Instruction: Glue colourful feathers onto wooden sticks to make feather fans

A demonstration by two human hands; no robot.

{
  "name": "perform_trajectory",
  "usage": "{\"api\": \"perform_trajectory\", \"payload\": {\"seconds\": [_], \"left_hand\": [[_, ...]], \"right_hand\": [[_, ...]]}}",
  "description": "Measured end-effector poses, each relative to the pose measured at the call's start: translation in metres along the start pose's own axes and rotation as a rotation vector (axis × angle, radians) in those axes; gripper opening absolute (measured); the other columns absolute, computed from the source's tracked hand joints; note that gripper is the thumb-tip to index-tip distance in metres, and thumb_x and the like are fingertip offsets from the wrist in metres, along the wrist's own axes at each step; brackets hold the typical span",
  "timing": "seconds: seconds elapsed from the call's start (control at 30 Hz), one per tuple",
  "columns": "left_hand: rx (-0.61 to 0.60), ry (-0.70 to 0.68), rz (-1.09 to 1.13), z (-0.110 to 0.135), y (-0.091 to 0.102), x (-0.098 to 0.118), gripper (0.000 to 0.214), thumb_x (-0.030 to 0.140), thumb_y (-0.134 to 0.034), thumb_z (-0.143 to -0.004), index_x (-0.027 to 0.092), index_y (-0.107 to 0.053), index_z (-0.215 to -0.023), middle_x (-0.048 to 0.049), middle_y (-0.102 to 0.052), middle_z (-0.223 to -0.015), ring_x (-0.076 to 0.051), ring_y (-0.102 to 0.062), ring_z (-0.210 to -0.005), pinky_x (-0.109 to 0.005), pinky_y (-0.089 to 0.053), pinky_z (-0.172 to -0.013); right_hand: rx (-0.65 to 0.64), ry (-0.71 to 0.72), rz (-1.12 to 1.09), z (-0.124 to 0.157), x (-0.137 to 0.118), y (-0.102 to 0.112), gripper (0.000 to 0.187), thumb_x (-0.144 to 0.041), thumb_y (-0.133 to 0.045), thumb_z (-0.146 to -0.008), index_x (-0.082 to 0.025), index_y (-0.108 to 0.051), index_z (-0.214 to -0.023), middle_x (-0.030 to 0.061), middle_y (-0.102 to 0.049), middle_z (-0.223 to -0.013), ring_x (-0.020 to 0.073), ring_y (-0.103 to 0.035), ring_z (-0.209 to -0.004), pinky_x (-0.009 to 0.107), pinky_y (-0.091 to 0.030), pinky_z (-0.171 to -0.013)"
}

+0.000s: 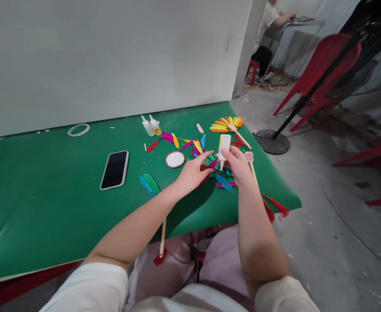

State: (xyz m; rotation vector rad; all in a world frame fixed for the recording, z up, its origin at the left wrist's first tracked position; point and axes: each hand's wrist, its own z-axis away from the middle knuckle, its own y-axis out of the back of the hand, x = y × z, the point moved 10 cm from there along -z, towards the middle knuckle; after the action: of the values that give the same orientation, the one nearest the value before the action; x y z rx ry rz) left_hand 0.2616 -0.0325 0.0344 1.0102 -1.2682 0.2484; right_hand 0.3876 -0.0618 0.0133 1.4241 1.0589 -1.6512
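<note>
Bottle (224, 143) is being gripped nozzle-down by right hand (237, 165) near right edge of table (63, 203); left hand (193, 173): hold cannot be told.

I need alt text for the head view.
A person's right hand holds a white squeeze bottle, nozzle down, over bright feathers on a green tabletop; the left hand is at a magenta feather. A smartphone lies to the left, with two similar bottles and a yellow-orange feather fan farther back.

Short white sleeves (91, 284), pale mauve trousers (169, 262)
</note>
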Motion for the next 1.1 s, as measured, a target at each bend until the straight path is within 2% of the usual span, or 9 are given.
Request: {"api": "perform_trajectory", "payload": {"seconds": [0.27,0.53,0.7,0.9,1.1], "left_hand": [[0.08,0.012,0.011,0.003,0.022,0.002,0.058,0.022,-0.063,-0.075,0.023,-0.044,-0.13,-0.0017,-0.068,-0.079,-0.013,-0.062,-0.068,-0.024,-0.049,-0.065],[0.134,0.024,0.016,-0.001,0.042,0.005,0.054,0.021,-0.06,-0.078,0.024,-0.045,-0.129,-0.0018,-0.07,-0.075,-0.014,-0.064,-0.064,-0.026,-0.052,-0.066],[0.176,0.076,0.041,-0.003,0.048,0.001,0.053,0.021,-0.057,-0.079,0.021,-0.045,-0.13,-0.0027,-0.07,-0.074,-0.013,-0.064,-0.062,-0.025,-0.051,-0.063],[0.231,0.018,-0.038,0.0,0.052,0.016,0.048,0.018,-0.055,-0.078,0.019,-0.05,-0.126,-0.0003,-0.069,-0.072,-0.009,-0.059,-0.059,-0.019,-0.046,-0.059],[0.234,0.048,0.002,-0.001,0.053,0.016,0.045,0.018,-0.055,-0.078,0.018,-0.052,-0.123,0.0005,-0.067,-0.067,-0.007,-0.05,-0.051,-0.018,-0.039,-0.051]], "right_hand": [[-0.162,0.07,0.046,0.01,-0.008,-0.015,0.032,-0.043,-0.062,-0.072,-0.02,-0.061,-0.095,-0.0023,-0.059,-0.074,0.0097,-0.053,-0.062,0.021,-0.043,-0.056],[-0.307,0.119,0.358,0.021,-0.016,-0.023,0.037,-0.043,-0.059,-0.075,-0.018,-0.062,-0.103,0.0026,-0.065,-0.083,0.0138,-0.056,-0.067,0.026,-0.043,-0.061],[-0.314,0.145,0.459,0.022,-0.015,-0.024,0.039,-0.043,-0.06,-0.074,-0.019,-0.062,-0.104,0.0025,-0.065,-0.084,0.0139,-0.056,-0.067,0.026,-0.043,-0.061],[-0.282,0.174,0.569,0.022,-0.015,-0.021,0.039,-0.044,-0.059,-0.074,-0.02,-0.062,-0.106,0.0022,-0.065,-0.085,0.0136,-0.053,-0.066,0.026,-0.042,-0.06],[-0.284,0.232,0.762,0.025,-0.018,-0.019,0.039,-0.05,-0.056,-0.075,-0.021,-0.064,-0.099,0.0016,-0.064,-0.077,0.0142,-0.051,-0.064,0.028,-0.04,-0.063]]}}
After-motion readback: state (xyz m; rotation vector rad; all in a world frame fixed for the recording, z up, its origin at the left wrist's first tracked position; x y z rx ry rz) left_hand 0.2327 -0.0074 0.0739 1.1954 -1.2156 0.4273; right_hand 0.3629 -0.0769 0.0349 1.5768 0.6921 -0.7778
